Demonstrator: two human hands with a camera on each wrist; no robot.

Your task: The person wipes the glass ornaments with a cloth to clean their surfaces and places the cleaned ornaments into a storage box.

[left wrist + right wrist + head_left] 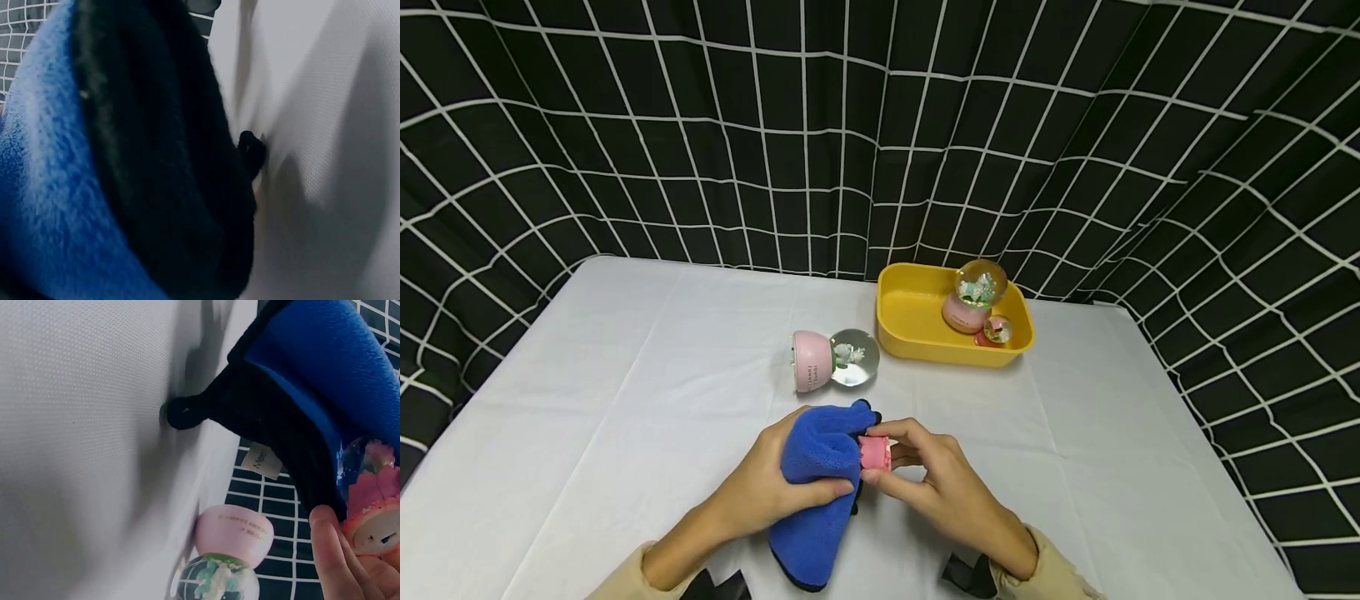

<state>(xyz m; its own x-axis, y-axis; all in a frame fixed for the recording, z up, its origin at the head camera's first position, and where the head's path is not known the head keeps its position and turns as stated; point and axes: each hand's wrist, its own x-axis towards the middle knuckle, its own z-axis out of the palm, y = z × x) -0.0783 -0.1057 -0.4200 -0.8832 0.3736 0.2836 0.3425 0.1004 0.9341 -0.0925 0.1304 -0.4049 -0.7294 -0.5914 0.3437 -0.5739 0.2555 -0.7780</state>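
Observation:
My left hand [763, 479] grips a blue fleecy cloth [812, 533] with black edging, its thumb lying across the front. To the right of it, my right hand [951, 487] pinches a small snow globe by its pink base [875, 453]. The globe's clear dome [351, 469] faces into the cloth, as the right wrist view shows, and the cloth hides it in the head view. A larger snow globe [812, 361] with a pink base lies on its side on the table just beyond the hands. Blue pile and dark edging of the cloth [62, 156] fill much of the left wrist view.
A yellow tray [917, 350] stands at the back right of the white-covered table [625, 400]. In it are a large pink-based snow globe [967, 312] and a small one [997, 330]. A black curtain with a white grid [820, 142] hangs behind the table.

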